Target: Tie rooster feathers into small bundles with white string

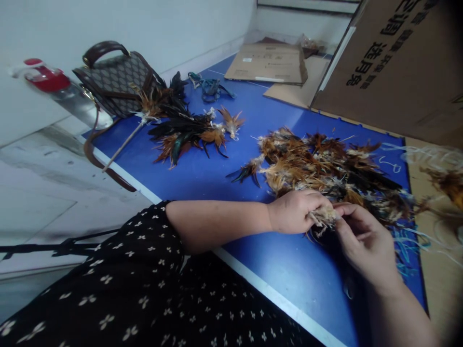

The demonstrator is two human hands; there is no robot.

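My left hand (294, 212) is closed in a fist around a bunch of feathers, its pale quill ends (323, 217) sticking out toward the right. At those ends, the thumb and forefinger of my right hand (367, 241) pinch the edge of the bunch; whether a thread is also between them is too small to tell. The feather part of the held bunch is mostly hidden by my left hand. Just beyond both hands lies a large heap of brown and black feathers (304, 159) on the blue table (217, 183).
Dark feather bunches (191, 130) lie farther left, beside a thin stick (123, 147). A patterned handbag (115, 79) and a red-capped bottle (65, 94) stand at the left edge. Flat cardboard (267, 62) and a large carton (401, 72) are at the back. White string (434, 154) lies right.
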